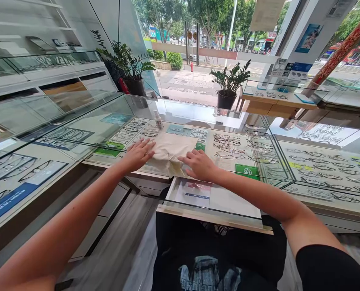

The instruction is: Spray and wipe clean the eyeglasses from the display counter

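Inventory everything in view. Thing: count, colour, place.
cloth: one, cream, on glass counter
spray bottle: one, pale, behind cloth
eyeglass frames: many, mostly dark, on display
packets or cards: at least three, green, at counter
open drawer: one, pale, before person
potted plants: two, green in dark pots, beyond counter
trees: several, green, outside
hydrant: one, red, outside
pole: one, reddish-brown, far right
right sleeve: one, black, lower right
left hand: one, bare, cloth's left side
right hand: one, bare, cloth's right side
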`<action>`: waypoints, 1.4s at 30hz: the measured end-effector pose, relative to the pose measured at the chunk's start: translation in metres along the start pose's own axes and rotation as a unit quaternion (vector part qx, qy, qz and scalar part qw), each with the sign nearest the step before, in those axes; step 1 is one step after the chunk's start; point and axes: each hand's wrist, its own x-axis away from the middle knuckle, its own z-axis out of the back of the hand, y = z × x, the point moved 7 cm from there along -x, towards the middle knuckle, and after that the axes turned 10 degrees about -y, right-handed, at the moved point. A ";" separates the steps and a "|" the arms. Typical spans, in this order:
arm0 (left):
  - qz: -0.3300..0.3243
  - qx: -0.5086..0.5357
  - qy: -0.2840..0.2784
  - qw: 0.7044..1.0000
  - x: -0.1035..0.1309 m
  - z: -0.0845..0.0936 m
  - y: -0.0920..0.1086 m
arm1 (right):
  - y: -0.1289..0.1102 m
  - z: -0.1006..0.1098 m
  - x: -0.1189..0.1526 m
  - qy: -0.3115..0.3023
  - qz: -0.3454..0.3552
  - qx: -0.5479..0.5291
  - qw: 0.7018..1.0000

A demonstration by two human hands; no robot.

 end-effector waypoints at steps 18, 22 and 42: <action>-0.071 -0.016 -0.001 0.997 -0.006 0.002 0.042 | 0.001 -0.016 0.016 0.027 0.056 0.052 0.997; -0.084 -0.028 -0.002 0.996 0.000 -0.007 0.062 | 0.006 -0.014 0.023 0.028 0.037 0.035 0.998; -0.065 -0.050 0.015 0.997 -0.007 0.010 0.046 | -0.015 -0.088 0.067 0.013 0.187 0.039 0.982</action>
